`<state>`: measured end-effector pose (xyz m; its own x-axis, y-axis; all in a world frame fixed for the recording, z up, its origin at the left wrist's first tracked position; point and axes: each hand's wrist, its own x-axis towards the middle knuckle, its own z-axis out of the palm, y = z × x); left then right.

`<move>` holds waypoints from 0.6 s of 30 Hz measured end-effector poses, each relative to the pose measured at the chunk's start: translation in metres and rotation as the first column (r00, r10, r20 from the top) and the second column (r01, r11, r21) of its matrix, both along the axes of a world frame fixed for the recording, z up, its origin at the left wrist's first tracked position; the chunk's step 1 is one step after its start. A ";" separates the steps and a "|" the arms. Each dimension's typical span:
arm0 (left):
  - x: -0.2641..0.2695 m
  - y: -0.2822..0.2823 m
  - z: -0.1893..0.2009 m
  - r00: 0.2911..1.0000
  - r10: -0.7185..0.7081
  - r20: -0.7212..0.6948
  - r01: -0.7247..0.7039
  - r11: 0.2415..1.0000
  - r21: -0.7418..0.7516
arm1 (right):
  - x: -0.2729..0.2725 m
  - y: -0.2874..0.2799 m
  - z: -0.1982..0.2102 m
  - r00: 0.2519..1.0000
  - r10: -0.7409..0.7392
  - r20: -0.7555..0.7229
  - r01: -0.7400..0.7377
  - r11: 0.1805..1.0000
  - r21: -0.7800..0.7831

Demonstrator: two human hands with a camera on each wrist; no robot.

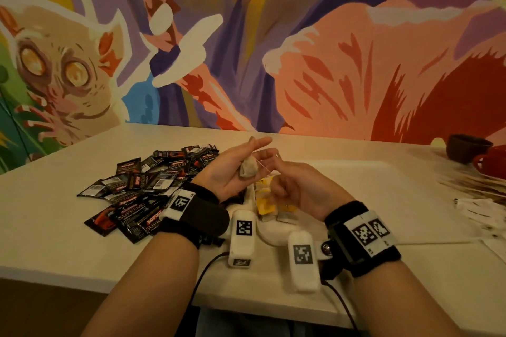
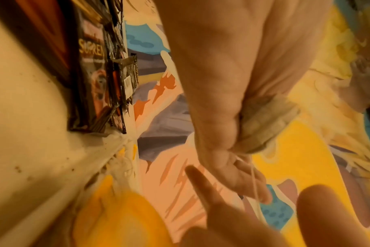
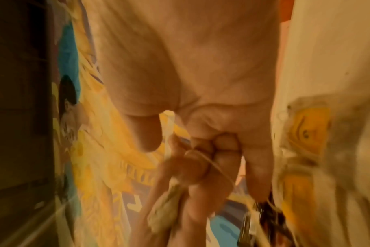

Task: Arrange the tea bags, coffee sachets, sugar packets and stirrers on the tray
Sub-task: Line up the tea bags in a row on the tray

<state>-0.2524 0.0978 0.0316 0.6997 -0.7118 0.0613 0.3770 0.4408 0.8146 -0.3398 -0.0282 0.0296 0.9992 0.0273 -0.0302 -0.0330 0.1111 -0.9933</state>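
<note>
My left hand (image 1: 253, 152) is turned palm up above the table and holds a crumpled beige tea bag (image 1: 248, 168) against the palm; in the left wrist view the tea bag (image 2: 264, 123) sits tucked under the thumb. A thin string (image 1: 263, 167) runs from it to my right hand (image 1: 282, 183), whose curled fingers pinch the string (image 3: 211, 164). Under both hands lie yellow-tagged tea bags (image 1: 265, 201). A heap of black coffee sachets (image 1: 153, 180) lies to the left. The white tray (image 1: 369, 186) is to the right of my hands.
Wooden stirrers (image 1: 471, 186) and white sugar packets (image 1: 479, 212) lie at the right edge. A brown cup (image 1: 465, 148) and a red cup (image 1: 492, 165) stand at the far right. A painted wall runs behind the table. Cables hang from my wrists over the front edge.
</note>
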 end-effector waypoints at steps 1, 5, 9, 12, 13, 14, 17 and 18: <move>0.001 0.001 0.000 1.000 -0.004 -0.006 0.004 1.000 0.015 | 0.001 -0.006 0.000 0.999 -0.045 0.024 0.045 0.999 0.021; 0.000 0.007 -0.002 0.993 -0.104 0.061 0.094 0.984 0.154 | 0.002 -0.027 -0.002 0.963 -0.231 0.136 0.214 0.968 0.129; -0.003 0.010 -0.003 0.972 -0.217 0.090 0.191 0.953 0.236 | 0.002 -0.037 -0.003 0.921 -0.329 0.209 0.264 0.921 0.288; -0.003 0.010 -0.002 0.979 -0.194 0.069 0.172 0.953 0.250 | 0.002 -0.039 -0.002 0.898 -0.370 0.240 0.272 0.893 0.358; -0.003 0.010 -0.002 0.980 -0.188 0.071 0.164 0.952 0.260 | 0.002 -0.040 -0.002 0.893 -0.378 0.243 0.276 0.888 0.369; -0.003 0.010 -0.001 0.979 -0.190 0.076 0.163 0.948 0.273 | 0.002 -0.042 -0.002 0.889 -0.387 0.243 0.280 0.881 0.382; -0.005 0.008 -0.001 0.975 -0.198 0.103 0.156 0.934 0.321 | 0.002 -0.046 -0.002 0.886 -0.402 0.231 0.280 0.861 0.425; -0.004 0.008 -0.002 0.976 -0.193 0.104 0.151 0.934 0.323 | 0.001 -0.046 -0.002 0.888 -0.403 0.223 0.277 0.854 0.442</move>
